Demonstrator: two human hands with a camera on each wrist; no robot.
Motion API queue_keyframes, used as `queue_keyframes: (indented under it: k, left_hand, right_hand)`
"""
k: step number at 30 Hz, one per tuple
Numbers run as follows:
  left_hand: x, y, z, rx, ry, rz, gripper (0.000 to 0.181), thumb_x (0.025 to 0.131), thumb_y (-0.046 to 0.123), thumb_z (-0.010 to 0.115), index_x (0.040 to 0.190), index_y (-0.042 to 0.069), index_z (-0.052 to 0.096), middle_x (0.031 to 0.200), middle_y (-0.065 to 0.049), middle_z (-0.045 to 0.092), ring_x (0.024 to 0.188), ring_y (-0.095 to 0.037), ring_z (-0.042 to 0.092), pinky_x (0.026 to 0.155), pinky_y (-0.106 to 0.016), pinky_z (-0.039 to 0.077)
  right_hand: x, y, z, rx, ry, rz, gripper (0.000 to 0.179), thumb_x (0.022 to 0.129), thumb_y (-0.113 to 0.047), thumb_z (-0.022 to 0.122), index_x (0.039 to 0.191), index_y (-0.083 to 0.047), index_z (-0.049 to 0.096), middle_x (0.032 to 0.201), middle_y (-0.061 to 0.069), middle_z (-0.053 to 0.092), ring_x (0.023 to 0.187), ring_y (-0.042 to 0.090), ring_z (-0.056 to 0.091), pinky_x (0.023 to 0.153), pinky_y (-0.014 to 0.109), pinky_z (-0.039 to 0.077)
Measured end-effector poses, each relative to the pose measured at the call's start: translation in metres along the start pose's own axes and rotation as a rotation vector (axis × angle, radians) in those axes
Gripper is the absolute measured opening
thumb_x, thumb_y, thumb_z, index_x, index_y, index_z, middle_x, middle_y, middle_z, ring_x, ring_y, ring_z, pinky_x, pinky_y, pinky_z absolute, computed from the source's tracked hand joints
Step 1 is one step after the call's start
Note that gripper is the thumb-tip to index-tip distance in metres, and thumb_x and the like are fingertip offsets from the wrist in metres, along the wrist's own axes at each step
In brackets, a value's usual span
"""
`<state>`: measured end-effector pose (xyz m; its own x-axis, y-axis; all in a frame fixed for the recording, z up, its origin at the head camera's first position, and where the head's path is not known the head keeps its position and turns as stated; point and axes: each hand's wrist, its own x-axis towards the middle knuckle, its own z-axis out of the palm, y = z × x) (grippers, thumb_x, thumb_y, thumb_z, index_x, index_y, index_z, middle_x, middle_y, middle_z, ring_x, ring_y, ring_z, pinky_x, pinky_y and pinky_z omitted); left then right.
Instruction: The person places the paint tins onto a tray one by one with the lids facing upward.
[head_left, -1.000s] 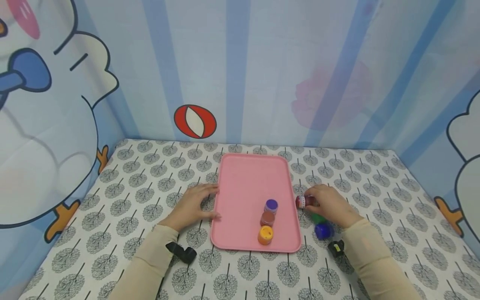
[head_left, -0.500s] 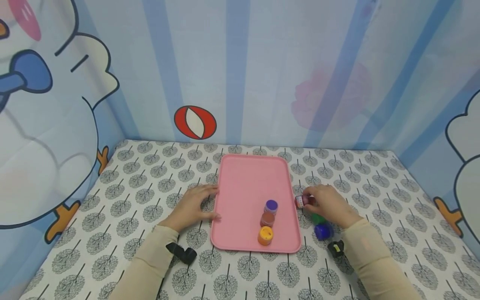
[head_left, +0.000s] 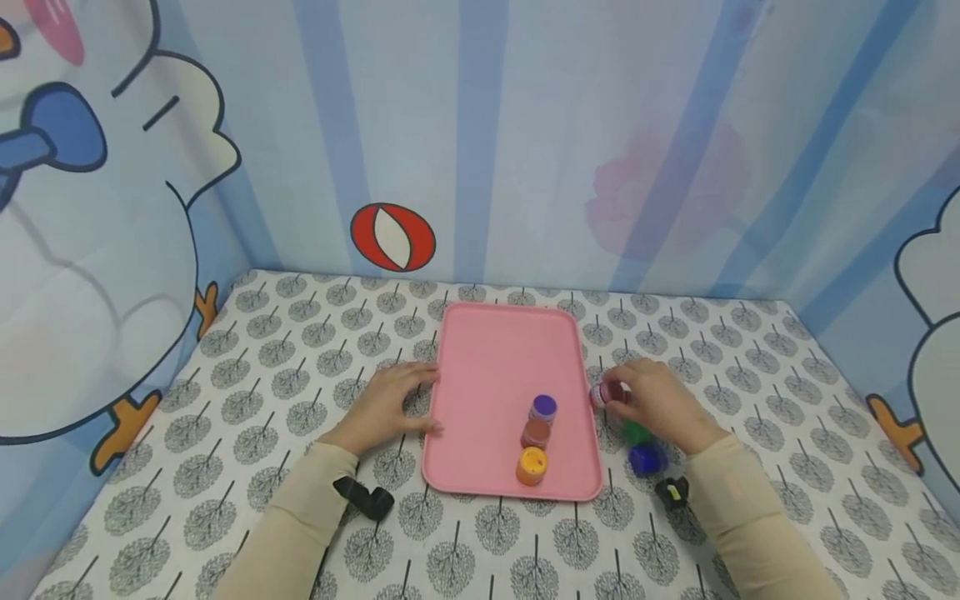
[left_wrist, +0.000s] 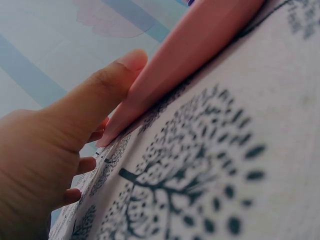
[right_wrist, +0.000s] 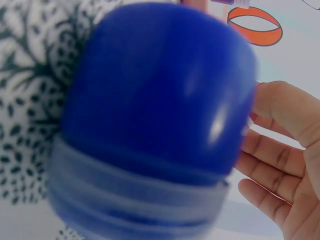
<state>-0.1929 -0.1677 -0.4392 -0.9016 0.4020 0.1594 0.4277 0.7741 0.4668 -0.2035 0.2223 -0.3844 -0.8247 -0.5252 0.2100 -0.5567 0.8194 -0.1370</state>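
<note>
A: Noted any change over the past second?

B: Only a small one. Looks to have turned a dark red jar (head_left: 611, 392) slightly in the right hand (head_left: 663, 407).

A: Held how?

B: Pinched between thumb and fingertips, closed no farther than the jar's own width. Just beyond the right rim of the tray (head_left: 495, 354); cannot tell whether touching it.

A: Meaning what for the work?

B: Probably adjusting the hold. Not yet inside the tray, at any rate.

A: And the left hand (head_left: 386, 408)?

B: Unchanged. Thumb and fingers spread, touching the tray's left rim, grasping nothing.

A: Counted the rest?

B: Yes. Inside the tray, toward its near right corner, in a rough line: purple jar (head_left: 543, 407), brown jar (head_left: 536, 431), orange jar (head_left: 532, 465). Outside, to the right of the tray: green jar (head_left: 635, 432), partly hidden, and near it, blue jar (head_left: 647, 458).
</note>
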Motion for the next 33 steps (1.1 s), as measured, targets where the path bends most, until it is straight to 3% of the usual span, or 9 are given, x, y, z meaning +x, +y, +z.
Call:
queue_keyframes:
  k: [7,17,29,33]
  left_hand:
    - [0.003,0.0,-0.003,0.015,-0.005,-0.007,0.084,0.07,0.053,0.077,0.14,0.016,0.048,0.152,-0.002,0.042,0.141,-0.031,0.036,0.12,-0.055,0.022]
    - [0.004,0.0,-0.005,0.02,0.008,0.012,0.083,0.071,0.051,0.078,0.14,0.014,0.05,0.15,-0.004,0.045,0.14,-0.032,0.038,0.119,-0.056,0.024]
    - [0.001,0.0,-0.001,-0.004,0.009,0.013,0.084,0.07,0.051,0.079,0.139,0.014,0.05,0.15,-0.005,0.045,0.139,-0.032,0.038,0.119,-0.056,0.023]
    - [0.0,-0.001,0.001,-0.008,0.011,0.009,0.084,0.07,0.052,0.078,0.14,0.015,0.05,0.15,-0.005,0.045,0.139,-0.032,0.038,0.118,-0.056,0.023]
  right_hand:
    - [0.005,-0.005,-0.008,-0.01,0.056,-0.052,0.032,0.076,-0.018,0.08,0.103,-0.007,0.069,0.086,0.001,0.068,0.082,0.019,0.064,0.077,0.038,0.056]
    - [0.016,-0.017,-0.012,-0.048,0.013,-0.074,0.03,0.078,-0.02,0.078,0.103,-0.006,0.07,0.085,0.002,0.067,0.081,0.018,0.062,0.079,0.037,0.056]
    - [0.026,-0.032,-0.008,-0.074,-0.06,-0.061,0.039,0.076,-0.019,0.08,0.11,-0.006,0.068,0.098,0.007,0.072,0.093,0.023,0.066,0.091,0.043,0.054]
    - [0.029,-0.035,-0.006,-0.039,-0.078,-0.073,0.038,0.076,-0.017,0.08,0.11,-0.006,0.068,0.099,0.006,0.072,0.093,0.02,0.067,0.091,0.041,0.055]
